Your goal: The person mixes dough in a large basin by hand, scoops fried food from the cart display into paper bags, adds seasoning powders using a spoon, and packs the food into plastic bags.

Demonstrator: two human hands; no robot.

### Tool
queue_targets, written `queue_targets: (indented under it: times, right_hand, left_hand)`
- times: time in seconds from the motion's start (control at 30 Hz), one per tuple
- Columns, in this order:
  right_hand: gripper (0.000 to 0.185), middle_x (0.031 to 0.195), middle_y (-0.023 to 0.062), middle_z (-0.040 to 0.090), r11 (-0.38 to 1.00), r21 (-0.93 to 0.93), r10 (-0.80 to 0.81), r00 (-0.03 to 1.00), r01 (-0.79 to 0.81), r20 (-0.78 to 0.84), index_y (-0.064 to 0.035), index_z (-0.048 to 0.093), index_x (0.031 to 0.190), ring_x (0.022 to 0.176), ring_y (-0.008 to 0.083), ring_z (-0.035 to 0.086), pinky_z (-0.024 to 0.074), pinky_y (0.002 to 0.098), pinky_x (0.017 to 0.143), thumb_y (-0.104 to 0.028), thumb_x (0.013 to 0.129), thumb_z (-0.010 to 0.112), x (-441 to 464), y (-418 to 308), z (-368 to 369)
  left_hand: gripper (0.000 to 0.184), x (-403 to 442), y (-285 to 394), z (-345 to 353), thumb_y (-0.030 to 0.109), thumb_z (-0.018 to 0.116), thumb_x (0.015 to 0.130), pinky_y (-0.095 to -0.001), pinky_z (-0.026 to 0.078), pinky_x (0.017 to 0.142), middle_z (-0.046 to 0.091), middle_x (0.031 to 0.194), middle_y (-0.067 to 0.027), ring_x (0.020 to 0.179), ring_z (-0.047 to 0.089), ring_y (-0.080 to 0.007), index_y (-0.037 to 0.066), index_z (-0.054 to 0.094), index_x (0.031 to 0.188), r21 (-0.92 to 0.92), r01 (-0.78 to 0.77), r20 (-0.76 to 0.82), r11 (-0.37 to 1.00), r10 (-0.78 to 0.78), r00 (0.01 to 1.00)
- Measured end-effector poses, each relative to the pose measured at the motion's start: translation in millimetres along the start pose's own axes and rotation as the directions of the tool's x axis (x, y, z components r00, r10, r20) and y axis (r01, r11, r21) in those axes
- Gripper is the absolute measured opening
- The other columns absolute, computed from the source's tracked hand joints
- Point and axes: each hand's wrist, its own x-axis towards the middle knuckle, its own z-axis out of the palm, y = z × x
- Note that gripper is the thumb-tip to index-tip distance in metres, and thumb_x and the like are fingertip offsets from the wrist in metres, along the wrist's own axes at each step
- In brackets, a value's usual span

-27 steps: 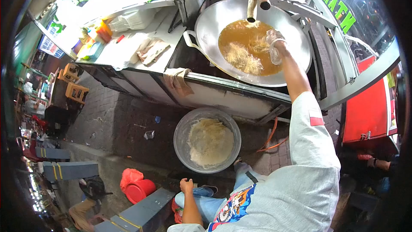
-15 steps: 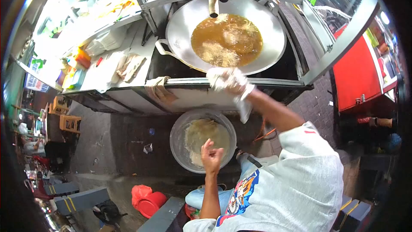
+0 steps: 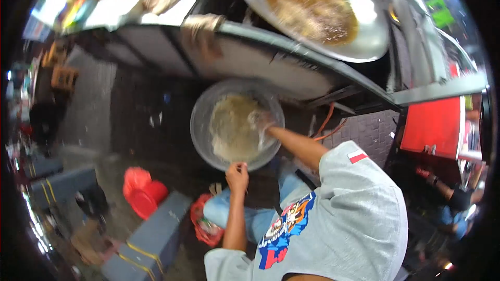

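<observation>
A large translucent plastic tub stands on the ground in front of me, with a pale, wet batter-like mix in it. My right hand, in a thin clear plastic glove, reaches down into the tub at the right side of the mix. Motion blurs its fingers, so what they hold does not show. At the tub's near rim is my bare left hand, its fingers closed on the edge. Above the tub, a wide metal wok holds bubbling brown oil with pale frying pieces in it.
The cart's metal edge runs between tub and wok, with a cloth hanging over it. Left of my legs are a red plastic container and a grey bench. An orange hose lies right of the tub.
My right hand has come down from the wok's near edge into the tub. My left hand has moved from above the mix to the near rim. The view has tilted down and turned.
</observation>
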Motion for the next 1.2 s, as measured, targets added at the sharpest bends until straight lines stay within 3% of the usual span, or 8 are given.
queue_targets:
  times: [0.07, 0.17, 0.43, 0.53, 0.63, 0.87, 0.97, 1.2]
  right_hand:
    - [0.025, 0.101, 0.0069, 0.067, 0.833, -0.44, -0.245, 0.937, 0.334, 0.249, -0.0086, 0.064, 0.104, 0.086, 0.0217, 0.066, 0.0534, 0.0375, 0.071, -0.019, 0.082, 0.058, 14.4, 26.0, 6.8]
    - [0.018, 0.095, 0.0094, 0.069, 0.788, -0.55, -0.075, 0.93, 0.277, 0.361, -0.0107, 0.069, 0.093, 0.083, 0.0272, 0.067, 0.0528, 0.0387, 0.069, -0.018, 0.08, 0.058, 22.7, 18.7, 2.2]
    - [0.026, 0.1, 0.0162, 0.067, 0.917, -0.386, 0.122, 0.992, -0.104, 0.023, -0.0032, 0.068, 0.096, 0.093, 0.0332, 0.065, 0.0522, 0.042, 0.082, -0.02, 0.091, 0.049, 108.6, 35.5, 18.8]
    - [0.033, 0.128, 0.0177, 0.051, 0.876, -0.471, 0.313, 0.87, -0.109, 0.381, -0.009, 0.053, 0.123, 0.114, 0.0336, 0.054, 0.0434, 0.0438, 0.097, -0.023, 0.095, 0.043, 133.2, 4.0, -0.6]
    - [0.036, 0.133, 0.0165, 0.051, 0.847, -0.436, 0.477, 0.798, -0.305, 0.368, -0.0081, 0.054, 0.127, 0.12, 0.032, 0.052, 0.0435, 0.0437, 0.099, -0.022, 0.095, 0.043, 139.2, 5.4, 23.5]
    - [0.033, 0.124, 0.0182, 0.058, 0.871, -0.477, 0.176, 0.981, -0.114, 0.087, -0.0045, 0.064, 0.115, 0.117, 0.0323, 0.054, 0.0421, 0.0426, 0.099, -0.022, 0.092, 0.05, 135.7, 15.0, 42.9]
    - [0.043, 0.138, 0.019, 0.046, 0.952, -0.306, 0.007, 0.999, -0.018, -0.039, -0.0075, 0.047, 0.133, 0.126, 0.0374, 0.045, 0.0379, 0.0436, 0.105, -0.022, 0.093, 0.047, 139.1, 19.1, 38.8]
    - [0.039, 0.128, 0.0198, 0.052, 0.988, -0.116, 0.122, 0.984, -0.107, 0.133, -0.0058, 0.052, 0.128, 0.118, 0.0353, 0.05, 0.0402, 0.0428, 0.1, -0.02, 0.092, 0.047, 168.2, 119.5, 110.7]
  left_hand:
    - [0.021, 5.2, -77.4, -4.8, 0.019, 0.067, 0.08, -0.0399, 0.05, 0.07, 0.067, 0.078, -0.0179, 0.077, 0.066, -0.0346, 0.0, 0.067, 0.09, 0.088, 0.149, -0.139, 0.985, -0.136, 0.981]
    - [0.049, -13.5, -127.1, -26.3, 0.026, 0.07, 0.08, -0.0416, 0.049, 0.076, 0.068, 0.08, -0.0156, 0.082, 0.066, -0.0327, -0.009, 0.056, 0.112, 0.159, 0.427, -0.174, 0.89, -0.401, 0.9]
    - [0.03, 24.2, -179.9, 31.0, 0.022, 0.07, 0.08, -0.0434, 0.041, 0.055, 0.055, 0.06, -0.0136, 0.054, 0.055, -0.0315, -0.001, 0.051, 0.073, -0.161, 0.444, -0.207, 0.882, -0.47, 0.858]
    - [0.026, 25.3, -187.3, 33.5, 0.019, 0.07, 0.079, -0.0423, 0.042, 0.056, 0.055, 0.059, -0.013, 0.055, 0.056, -0.0308, -0.002, 0.054, 0.076, -0.237, 0.465, -0.18, 0.853, -0.509, 0.842]
    - [0.025, 22.9, -187.2, 32.3, 0.018, 0.071, 0.079, -0.0417, 0.042, 0.056, 0.055, 0.058, -0.0127, 0.055, 0.056, -0.0303, -0.001, 0.056, 0.077, -0.308, 0.454, -0.188, 0.836, -0.521, 0.832]
    - [0.02, 22.6, -183.6, 28.0, 0.016, 0.07, 0.079, -0.0406, 0.042, 0.056, 0.055, 0.057, -0.0115, 0.055, 0.057, -0.029, -0.001, 0.058, 0.08, -0.231, 0.463, -0.21, 0.856, -0.509, 0.835]
    - [0.021, 24.3, -176.6, 25.0, 0.015, 0.07, 0.079, -0.04, 0.042, 0.056, 0.054, 0.055, -0.0113, 0.051, 0.056, -0.028, -0.001, 0.058, 0.079, -0.322, 0.455, -0.183, 0.83, -0.526, 0.831]
    - [0.025, 25.6, -175.8, 25.3, 0.015, 0.07, 0.079, -0.0397, 0.042, 0.055, 0.054, 0.053, -0.011, 0.051, 0.056, -0.0264, -0.001, 0.052, 0.073, -0.314, 0.443, -0.201, 0.84, -0.515, 0.834]
